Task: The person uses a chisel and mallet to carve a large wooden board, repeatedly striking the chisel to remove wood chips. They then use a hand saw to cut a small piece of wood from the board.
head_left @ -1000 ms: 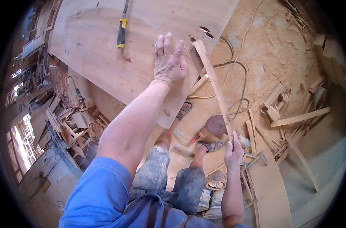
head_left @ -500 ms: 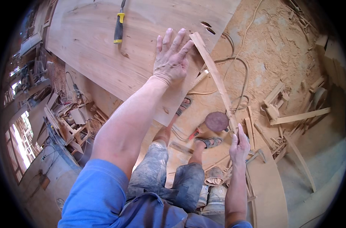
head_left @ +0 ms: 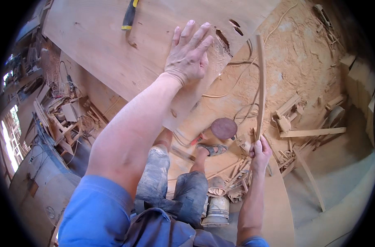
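Observation:
My left hand (head_left: 187, 55) lies flat on a large wooden board (head_left: 109, 49), fingers spread, near the board's right edge. Just right of its fingertips a dark, rough-edged hole (head_left: 223, 40) shows in the board, with two narrow slots beyond it. My right hand (head_left: 260, 154) is closed around the near end of a long, thin strip of wood (head_left: 261, 82). The strip points away from me, right of the board and apart from it. A hand tool with a black and yellow handle (head_left: 129, 18) rests on the board; its far end is cut off.
Below are a round brown stool top (head_left: 223, 128), a bucket (head_left: 217, 210) and my sandalled foot (head_left: 214, 149). A loose cable (head_left: 249, 107) crosses the sawdust-covered floor. Wood offcuts (head_left: 313, 132) lie on the right; a scrap pile (head_left: 62, 123) stands on the left.
The strip's far end has swung right, away from my left hand and the board edge, uncovering the rough hole. My left hand stays flat on the board. The view has shifted slightly.

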A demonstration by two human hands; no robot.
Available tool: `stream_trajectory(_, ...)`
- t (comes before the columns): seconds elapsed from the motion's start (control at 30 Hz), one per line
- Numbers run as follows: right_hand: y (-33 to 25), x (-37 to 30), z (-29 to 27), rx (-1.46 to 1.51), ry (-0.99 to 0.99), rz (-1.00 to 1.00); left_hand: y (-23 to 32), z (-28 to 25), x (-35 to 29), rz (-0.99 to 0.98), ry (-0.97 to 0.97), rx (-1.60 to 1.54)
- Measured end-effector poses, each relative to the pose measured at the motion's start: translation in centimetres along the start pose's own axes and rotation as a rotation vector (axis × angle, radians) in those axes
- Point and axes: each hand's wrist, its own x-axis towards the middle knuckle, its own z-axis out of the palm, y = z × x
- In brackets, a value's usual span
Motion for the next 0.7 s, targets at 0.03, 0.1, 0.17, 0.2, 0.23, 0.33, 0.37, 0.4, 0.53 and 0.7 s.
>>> stream_trajectory(0.03,-0.3,-0.3,-0.2,0.027,-0.006,0.008,-0.1,0.2,0.1,0.002,0.010,0.005)
stream_trajectory(0.1,-0.9,-0.7,-0.2,0.011,-0.050,0.030,-0.5,0.5,0.0,0.003,0.007,0.014)
stream_trajectory(0.17,-1.0,-0.8,0.1,-0.029,-0.112,0.014,-0.4,0.6,0.0,0.006,0.017,0.006)
stream_trajectory(0.2,-1.2,-0.7,0.3,-0.037,-0.145,0.032,-0.3,0.7,0.0,0.002,0.027,-0.005)
stream_trajectory(0.23,-1.3,-0.6,0.7,-0.042,-0.181,0.050,-0.3,0.6,0.0,-0.001,0.036,-0.011)
stream_trajectory(0.33,-1.7,-0.1,1.6,0.008,-0.279,0.143,-0.2,0.4,0.0,-0.014,0.035,-0.023)
stream_trajectory(0.37,-1.8,0.1,1.8,0.036,-0.309,0.180,-0.2,0.5,-0.1,-0.008,0.033,-0.019)
stream_trajectory(0.4,-1.9,0.2,1.8,0.064,-0.340,0.218,-0.3,0.6,0.0,-0.001,0.031,-0.015)
stream_trajectory(0.53,-2.0,0.8,1.8,0.090,-0.367,0.280,-0.6,0.6,-0.1,0.008,0.043,-0.021)
stream_trajectory(0.7,-1.1,1.1,1.3,0.008,-0.344,0.192,-0.6,0.6,-0.2,0.002,0.047,-0.017)
